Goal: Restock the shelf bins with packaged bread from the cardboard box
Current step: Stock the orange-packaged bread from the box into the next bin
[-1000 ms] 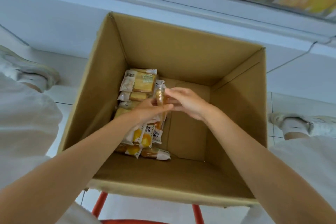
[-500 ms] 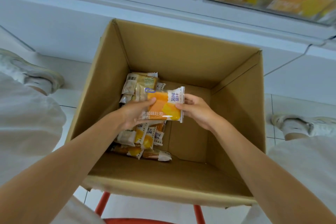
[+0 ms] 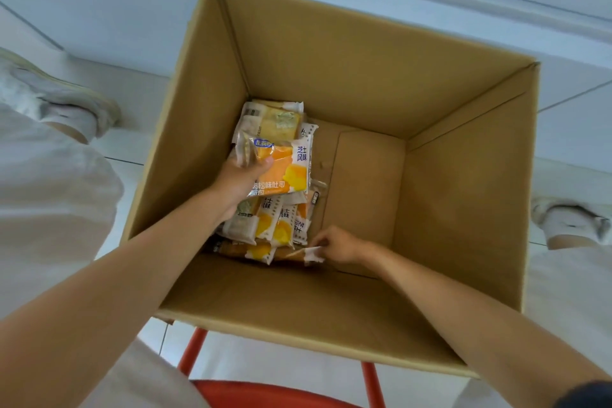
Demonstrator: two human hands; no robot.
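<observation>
Cardboard box [image 3: 331, 83], open-topped, seen from above on a red-legged stand [image 3: 193, 349]; its floor is bare on the side away from the held packet. Loose stack of bread packets [image 3: 275, 225] lying against the box wall, directly beneath and around both grips. Left hand [image 3: 240, 180], closed around an orange-and-white bread packet [image 3: 284, 169], thumb pressed on the packet's face, the remaining fingers hidden beneath it; the packet is raised just above the stack. Right hand [image 3: 334, 245], low in the box below the left grip, fingertips pinching the white sealed end of a bottom packet [image 3: 313, 253] that lies flat on the box floor.

Step in hand, as judged: gathering packets from the box, one secured and a second being taken. The next move calls for lifting the pinched packet free of its neighbours without tearing the seal, then carrying both upward to the shelf bins, which lie outside this view.
</observation>
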